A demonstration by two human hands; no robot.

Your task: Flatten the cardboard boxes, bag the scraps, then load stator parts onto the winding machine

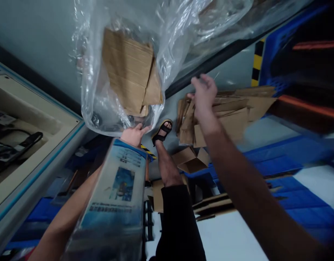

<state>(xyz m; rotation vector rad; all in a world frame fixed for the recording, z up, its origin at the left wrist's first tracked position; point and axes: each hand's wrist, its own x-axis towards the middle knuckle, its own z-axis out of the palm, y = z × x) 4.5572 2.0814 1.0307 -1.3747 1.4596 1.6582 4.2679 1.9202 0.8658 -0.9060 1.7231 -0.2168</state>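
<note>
A large clear plastic bag [87,105] hangs open in the upper middle, with folded brown cardboard [129,69] inside it. My left hand [134,135] is at the bag's lower rim, its fingers closed on the plastic edge. Part of that hand and forearm is hidden behind a printed sheet in a clear sleeve [120,185]. My right hand [205,90] is raised to the right of the bag, slightly blurred, fingers loosely curled and apart with nothing in them. Beyond it in my view lies a stack of flattened cardboard [232,119] on the floor.
An opened cardboard box [192,159] lies below the stack. Blue plastic pallets or crates [281,156] stand at the right, near a yellow-and-black striped strip [257,62]. A cream machine frame [57,127] borders the left. My sandaled foot [163,131] is between the bag and the stack.
</note>
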